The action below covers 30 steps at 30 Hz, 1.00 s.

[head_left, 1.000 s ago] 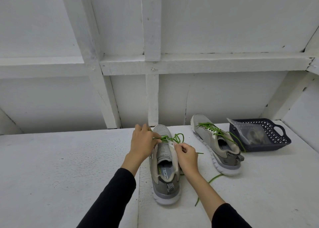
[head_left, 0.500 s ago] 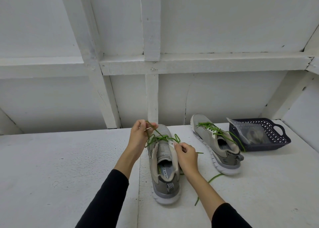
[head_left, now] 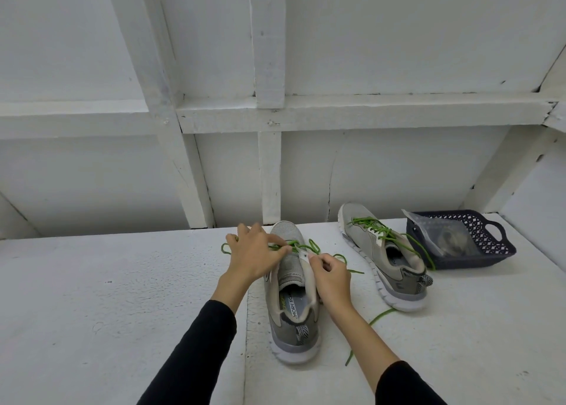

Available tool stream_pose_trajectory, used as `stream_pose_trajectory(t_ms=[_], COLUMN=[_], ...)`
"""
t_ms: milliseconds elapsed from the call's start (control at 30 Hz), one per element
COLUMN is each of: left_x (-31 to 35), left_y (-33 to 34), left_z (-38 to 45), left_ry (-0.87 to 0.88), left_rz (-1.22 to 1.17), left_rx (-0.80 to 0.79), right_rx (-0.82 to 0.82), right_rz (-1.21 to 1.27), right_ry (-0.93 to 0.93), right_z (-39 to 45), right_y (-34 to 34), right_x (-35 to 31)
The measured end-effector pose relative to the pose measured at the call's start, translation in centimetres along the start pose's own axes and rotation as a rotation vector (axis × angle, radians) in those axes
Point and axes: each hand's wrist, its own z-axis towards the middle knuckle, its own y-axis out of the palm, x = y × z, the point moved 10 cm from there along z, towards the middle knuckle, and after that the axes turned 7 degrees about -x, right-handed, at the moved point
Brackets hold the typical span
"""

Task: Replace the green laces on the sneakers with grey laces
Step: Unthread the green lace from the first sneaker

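Green lace [head_left: 301, 245] half out of near grey mesh sneaker [head_left: 291, 285]. Left hand [head_left: 251, 257] pinches lace at 12 o'clock; right hand [head_left: 330, 277] pinches the eyelet edge. Pull straight, one eyelet at a time.

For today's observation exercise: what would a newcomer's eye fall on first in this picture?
Probably the bright green lace, which both hands, left hand and right hand, work at on the near sneaker at centre. Next, the second sneaker, green-laced, to the right, beside a dark basket holding a clear bag.
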Motion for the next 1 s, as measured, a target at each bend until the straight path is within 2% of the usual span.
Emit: stream_pose_trajectory(t_ms=[133,333,400,533,600,667,733,767,900,1000], left_x=[0.4,-0.1,-0.7,-1.6,-1.8,-2.1,-2.9,-3.5,-5.2,-6.4], left_y=[0.7,1.8,2.1,2.5,2.6,2.4,2.1,1.6,-1.2,-0.7], left_z=[0.0,0.5,0.6,0.6,0.6,0.4,0.2,0.1,-0.5,-0.7], left_ry=[-0.050,-0.091,-0.112,-0.119,-0.137,-0.151,-0.178,-0.189,-0.159,-0.242], left_rz=[0.040,-0.084,-0.350,-1.272,-1.513,-1.606,-1.591,-1.506,-1.028,-0.563], left_rx=[-0.023,-0.125,-0.105,-0.027,0.021,0.075,0.135,0.173,0.293,0.197], right_rx=[-0.005,-0.002,-0.001,-0.006,-0.003,-0.004,-0.008,-0.009,-0.005,-0.002], right_rz=[0.001,0.002,0.005,0.009,0.004,0.010,0.012,0.014,0.015,0.010], right_ry=[0.003,0.001,0.003,0.003,0.007,0.015,0.017,0.017,0.009,0.008], right_z=[0.0,-0.2,-0.2,-0.2,-0.2,-0.1,-0.2,-0.2,-0.2,-0.3], right_y=[0.0,0.0,-0.1,0.0,0.0,0.1,0.1,0.0,-0.1,-0.1], right_x=[-0.1,-0.2,-0.3,-0.4,-0.4,-0.3,-0.2,-0.1,-0.1,-0.2])
